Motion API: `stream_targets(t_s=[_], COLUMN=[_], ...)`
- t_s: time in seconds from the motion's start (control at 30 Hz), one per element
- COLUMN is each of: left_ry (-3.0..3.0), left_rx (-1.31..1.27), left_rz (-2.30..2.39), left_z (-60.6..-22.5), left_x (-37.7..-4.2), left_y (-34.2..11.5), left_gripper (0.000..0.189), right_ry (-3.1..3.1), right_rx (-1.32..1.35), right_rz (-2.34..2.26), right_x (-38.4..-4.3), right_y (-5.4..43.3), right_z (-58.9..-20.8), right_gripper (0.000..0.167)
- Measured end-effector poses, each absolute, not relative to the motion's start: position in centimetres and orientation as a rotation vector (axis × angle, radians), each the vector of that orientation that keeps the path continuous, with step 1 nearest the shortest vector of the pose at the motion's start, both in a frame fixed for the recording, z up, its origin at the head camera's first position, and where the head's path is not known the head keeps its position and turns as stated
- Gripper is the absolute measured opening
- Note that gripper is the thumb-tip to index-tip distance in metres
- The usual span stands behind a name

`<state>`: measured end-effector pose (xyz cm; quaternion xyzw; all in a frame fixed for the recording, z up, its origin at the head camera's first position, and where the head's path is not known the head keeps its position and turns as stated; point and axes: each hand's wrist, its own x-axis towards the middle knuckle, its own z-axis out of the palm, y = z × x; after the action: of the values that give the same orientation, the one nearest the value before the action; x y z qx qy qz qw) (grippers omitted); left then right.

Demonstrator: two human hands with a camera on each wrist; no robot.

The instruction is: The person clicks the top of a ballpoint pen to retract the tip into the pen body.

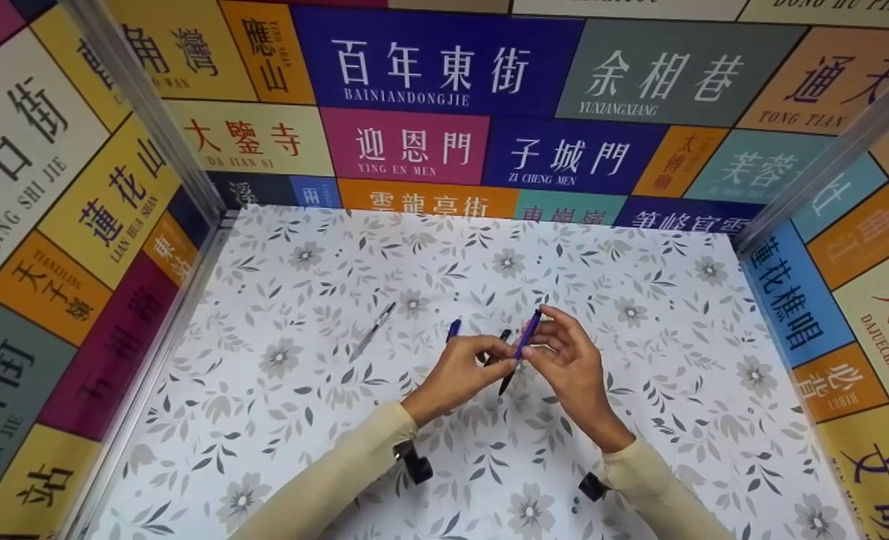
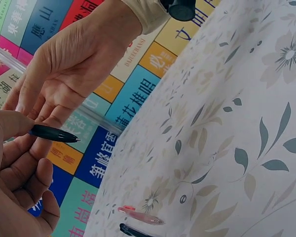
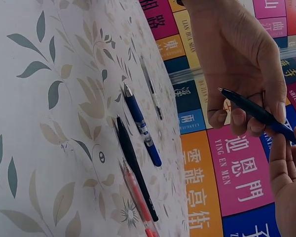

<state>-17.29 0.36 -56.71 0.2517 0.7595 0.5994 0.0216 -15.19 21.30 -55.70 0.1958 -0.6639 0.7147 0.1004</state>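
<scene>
A blue ballpoint pen with a dark front part [image 1: 528,334] is held tilted above the table between both hands. My left hand [image 1: 459,371] pinches it low down with thumb and fingers. My right hand [image 1: 575,367] grips it too, one finger reaching its top end. In the right wrist view the held pen [image 3: 246,106] points its bare tip toward the left. A black pen [image 1: 504,385] lies below the hands and is partly covered by them. Beside it are a pink pen [image 3: 135,192] and another blue pen [image 3: 140,123].
A clear pen [image 1: 373,330] lies apart, left of the hands. Flower-patterned paper covers the tabletop [image 1: 324,435]. Panels with colourful lettering [image 1: 414,142] stand along the back and both sides.
</scene>
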Motion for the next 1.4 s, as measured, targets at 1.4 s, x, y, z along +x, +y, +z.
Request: stream_targets(t_s=[1.4], left_ry=[2.330], left_rx=[0.782], left_rz=[1.875], left_z=[-55.96], left_x=[-17.09], left_y=[0.51], left_gripper=[0.008], right_ry=[-1.987], right_rx=[0.615], right_rz=[2.028], right_x=[-15.29], right_y=[21.25], right_z=[-54.82], right_gripper=[0.058])
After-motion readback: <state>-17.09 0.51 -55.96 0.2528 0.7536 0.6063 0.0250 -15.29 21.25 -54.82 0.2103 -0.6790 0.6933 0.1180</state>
